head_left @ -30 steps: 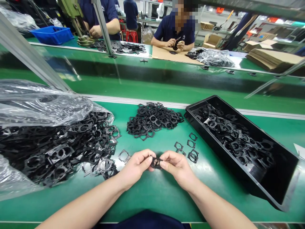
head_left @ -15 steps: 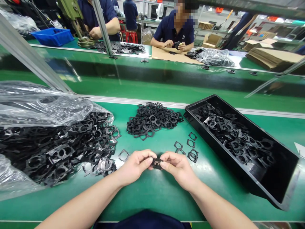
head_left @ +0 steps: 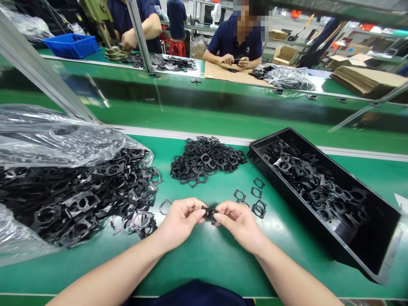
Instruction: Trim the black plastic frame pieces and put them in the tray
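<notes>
The worktop (head_left: 207, 263) here is smooth green with a glossy sheen, and the big item on it is a long black plastic bin (head_left: 306, 214) with flat black plastic frames (head_left: 325, 183) lying inside. Left of the bin, the left hand (head_left: 182, 219) and right hand (head_left: 237, 219) both have their fingertips pinched on one small black plastic part (head_left: 209, 213), held between them. Can't make out its exact shape tbh. A dense pile of thin black rings (head_left: 208, 161) sits near the bin's far left corner, and way left of it there's a clear crinkly plastic bag (head_left: 60, 144). Beyond the bin, past a green panel (head_left: 191, 117), it's a busy room: a person in a navy shirt (head_left: 219, 40), a blue plastic basket (head_left: 73, 47), a white fan (head_left: 216, 13), stacked brown cardboard (head_left: 366, 80).
</notes>
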`<state>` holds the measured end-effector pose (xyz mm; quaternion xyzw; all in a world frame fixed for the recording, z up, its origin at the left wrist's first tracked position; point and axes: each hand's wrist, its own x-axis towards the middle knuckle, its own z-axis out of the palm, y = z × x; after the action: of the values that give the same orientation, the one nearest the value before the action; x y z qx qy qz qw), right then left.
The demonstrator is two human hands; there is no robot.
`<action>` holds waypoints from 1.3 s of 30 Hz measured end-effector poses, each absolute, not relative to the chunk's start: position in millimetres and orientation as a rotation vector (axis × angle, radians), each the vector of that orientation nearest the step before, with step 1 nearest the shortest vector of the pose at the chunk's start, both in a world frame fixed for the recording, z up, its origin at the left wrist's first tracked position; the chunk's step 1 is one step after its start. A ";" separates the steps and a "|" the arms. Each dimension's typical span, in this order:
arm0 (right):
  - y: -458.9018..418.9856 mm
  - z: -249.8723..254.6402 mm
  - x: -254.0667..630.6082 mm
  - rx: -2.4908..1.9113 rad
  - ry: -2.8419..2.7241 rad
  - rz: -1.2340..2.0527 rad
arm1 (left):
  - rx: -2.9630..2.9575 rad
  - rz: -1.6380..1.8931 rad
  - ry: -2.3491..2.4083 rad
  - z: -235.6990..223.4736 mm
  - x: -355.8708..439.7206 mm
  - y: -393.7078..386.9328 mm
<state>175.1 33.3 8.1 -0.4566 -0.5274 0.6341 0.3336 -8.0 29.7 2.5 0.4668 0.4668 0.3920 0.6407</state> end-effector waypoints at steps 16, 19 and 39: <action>34.5 4.6 174.4 -1.148 -1.327 1.645 | 0.852 0.761 0.985 -1.5 -4.9 32.8; 33.8 4.5 173.2 -1.155 -1.337 1.637 | 0.873 0.849 0.994 -3.0 -3.6 31.2; 34.7 4.3 175.4 -1.139 -1.244 1.652 | 0.676 0.907 0.908 2.0 0.1 32.2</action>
<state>175.4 34.7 4.3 -0.4462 -0.4871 0.6472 0.3805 0.1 32.2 2.0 0.3089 0.4151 0.4149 0.7484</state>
